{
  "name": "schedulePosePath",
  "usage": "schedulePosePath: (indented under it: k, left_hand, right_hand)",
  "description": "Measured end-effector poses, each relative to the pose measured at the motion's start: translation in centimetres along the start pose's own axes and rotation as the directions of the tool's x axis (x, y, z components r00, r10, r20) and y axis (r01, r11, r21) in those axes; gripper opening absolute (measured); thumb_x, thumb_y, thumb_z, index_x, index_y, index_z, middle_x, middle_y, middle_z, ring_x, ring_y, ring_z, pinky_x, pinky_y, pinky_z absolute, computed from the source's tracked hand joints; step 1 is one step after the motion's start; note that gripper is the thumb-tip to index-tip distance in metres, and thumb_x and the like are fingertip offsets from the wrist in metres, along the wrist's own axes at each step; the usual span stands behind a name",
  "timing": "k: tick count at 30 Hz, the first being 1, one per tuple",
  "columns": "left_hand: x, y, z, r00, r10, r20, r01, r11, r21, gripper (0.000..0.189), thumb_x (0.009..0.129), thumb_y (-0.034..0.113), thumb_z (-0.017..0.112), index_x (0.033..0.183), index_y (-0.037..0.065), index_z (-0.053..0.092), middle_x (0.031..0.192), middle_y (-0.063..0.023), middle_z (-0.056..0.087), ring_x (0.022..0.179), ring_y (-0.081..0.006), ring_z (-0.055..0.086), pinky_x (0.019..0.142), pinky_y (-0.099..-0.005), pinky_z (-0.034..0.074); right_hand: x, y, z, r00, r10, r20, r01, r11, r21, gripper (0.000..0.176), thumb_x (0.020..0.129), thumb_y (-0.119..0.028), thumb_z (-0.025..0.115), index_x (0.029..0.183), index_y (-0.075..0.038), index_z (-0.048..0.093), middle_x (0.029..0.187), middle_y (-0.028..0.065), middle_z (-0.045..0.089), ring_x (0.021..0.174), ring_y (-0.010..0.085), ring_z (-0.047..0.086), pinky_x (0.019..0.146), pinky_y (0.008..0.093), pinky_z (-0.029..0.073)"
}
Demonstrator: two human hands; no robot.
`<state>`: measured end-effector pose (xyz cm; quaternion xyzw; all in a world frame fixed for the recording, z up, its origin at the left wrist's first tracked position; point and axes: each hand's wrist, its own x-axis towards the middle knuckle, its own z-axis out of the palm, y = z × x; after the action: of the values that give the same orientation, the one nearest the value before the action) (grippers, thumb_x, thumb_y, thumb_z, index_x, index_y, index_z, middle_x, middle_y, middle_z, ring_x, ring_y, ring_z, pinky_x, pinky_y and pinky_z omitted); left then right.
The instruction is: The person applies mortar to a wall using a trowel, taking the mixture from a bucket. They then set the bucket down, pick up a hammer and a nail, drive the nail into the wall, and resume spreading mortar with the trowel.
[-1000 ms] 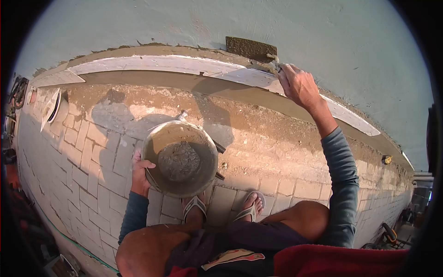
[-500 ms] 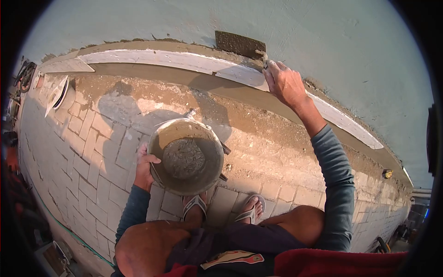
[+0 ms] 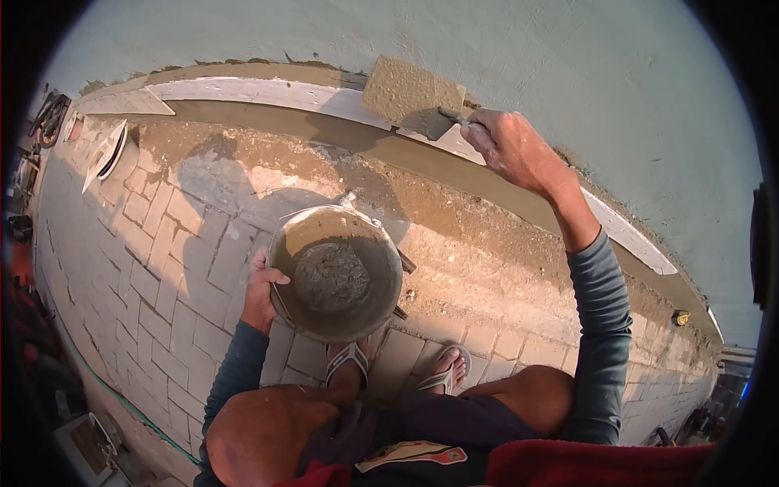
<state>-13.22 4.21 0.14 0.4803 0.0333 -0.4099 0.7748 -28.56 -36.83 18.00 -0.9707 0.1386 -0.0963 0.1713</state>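
A round bucket with grey wet mortar inside stands above my feet. My left hand is closed on its left rim, thumb over the edge. My right hand grips the handle of a trowel, whose flat, mortar-smeared blade lies across the top edge of the white board strip along the wall. The blade hides part of that strip. Below the strip runs a smooth grey-brown mortar band.
The pale green wall rises beyond the strip. Rough ground lies along its foot, with paving bricks nearer me. A second bucket stands at the far left. A small yellow object is at the right.
The trowel has turned from edge-on to the wall, its broad face now showing, and dropped over the white strip. My right hand has shifted slightly right and down. My left hand keeps its hold.
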Motion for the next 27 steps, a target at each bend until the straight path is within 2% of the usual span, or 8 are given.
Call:
schedulePosePath:
  k: [2,3,6,8,11,15,18,27]
  left_hand:
    - [0.2,0.0,-0.2,1.0,-0.002,0.004,0.002,1.0,0.007,0.044,0.065,-0.018,0.049,0.103,0.002,0.055,0.102,-0.0162,0.067,0.088,-0.03,0.071,0.081,-0.0417,0.063]
    - [0.3,0.1,-0.2,1.0,-0.001,0.008,0.001,1.0,0.005,0.045,0.065,-0.018,0.049,0.104,0.002,0.055,0.103,-0.0166,0.068,0.089,-0.0303,0.071,0.082,-0.0417,0.062]
    - [0.2,0.4,0.7,1.0,-0.017,0.025,0.017,1.0,-0.009,0.047,0.065,-0.018,0.049,0.106,0.002,0.056,0.106,-0.0177,0.068,0.092,-0.0311,0.071,0.083,-0.0421,0.062]
    - [0.2,0.4,1.0,0.999,-0.018,0.036,0.018,1.0,0.005,0.047,0.065,-0.018,0.049,0.107,0.002,0.056,0.107,-0.018,0.068,0.093,-0.0315,0.071,0.084,-0.0424,0.062]
    - [0.3,0.3,0.9,0.999,-0.013,0.046,0.012,1.0,0.016,0.047,0.065,-0.018,0.05,0.107,0.002,0.057,0.108,-0.0181,0.068,0.094,-0.0319,0.071,0.085,-0.043,0.062]
    - [0.5,0.0,1.0,0.995,-0.01,0.097,0.008,1.0,0.027,0.046,0.064,-0.018,0.051,0.105,0.002,0.056,0.106,-0.0171,0.068,0.095,-0.0316,0.071,0.085,-0.0436,0.061]
    - [0.3,0.2,2.5,0.996,-0.021,0.086,0.016,0.998,0.058,0.046,0.063,-0.018,0.053,0.104,0.002,0.055,0.105,-0.0167,0.068,0.095,-0.0312,0.071,0.085,-0.0429,0.061]
    - [-0.2,-0.1,7.5,0.988,-0.052,0.145,0.035,0.993,0.115,0.044,0.062,-0.018,0.054,0.1,0.005,0.052,0.1,-0.0135,0.065,0.09,-0.028,0.069,0.081,-0.0393,0.06]
  right_hand:
    - [1.5,0.9,1.0,0.987,-0.099,0.127,0.102,0.995,-0.013,0.038,0.103,-0.027,0.053,0.087,0.006,0.063,0.072,0.0192,0.061,0.064,0.0326,0.059,0.057,0.0442,0.05]
    - [2.2,1.2,1.5,0.988,-0.093,0.12,0.094,0.996,-0.007,0.038,0.103,-0.027,0.053,0.087,0.006,0.063,0.072,0.0192,0.061,0.064,0.0326,0.059,0.057,0.0442,0.05]
    - [3.2,1.8,1.7,0.989,0.006,0.151,-0.025,0.992,0.122,0.041,0.101,-0.029,0.053,0.078,0.004,0.06,0.066,0.0106,0.057,0.059,0.0225,0.056,0.049,0.0375,0.047]
    - [3.0,1.6,-0.1,0.935,0.173,0.309,-0.263,0.923,0.281,0.039,0.098,-0.031,0.055,0.079,0.002,0.063,0.065,0.0048,0.057,0.055,0.0134,0.053,0.043,0.0321,0.043]
    - [1.4,4.1,-2.6,0.879,0.248,0.407,-0.354,0.911,0.21,0.038,0.098,-0.036,0.06,0.093,0.001,0.066,0.07,0.0059,0.059,0.055,0.0131,0.055,0.043,0.0302,0.043]
    - [-3.0,7.0,-5.1,0.885,0.294,0.361,-0.382,0.901,0.203,0.044,0.098,-0.037,0.056,0.087,0.003,0.07,0.06,0.0027,0.056,0.049,0.0125,0.053,0.041,0.0304,0.042]
    - [-6.1,9.1,-7.2,0.838,0.388,0.384,-0.443,0.894,0.063,0.045,0.097,-0.041,0.057,0.09,0.001,0.072,0.061,0.0026,0.059,0.05,0.014,0.055,0.046,0.0338,0.046]
    - [-14.4,13.9,-9.5,0.75,0.537,0.387,-0.629,0.76,0.164,0.039,0.095,-0.037,0.058,0.09,-0.001,0.071,0.061,0.0011,0.058,0.05,0.0124,0.054,0.046,0.0315,0.045]
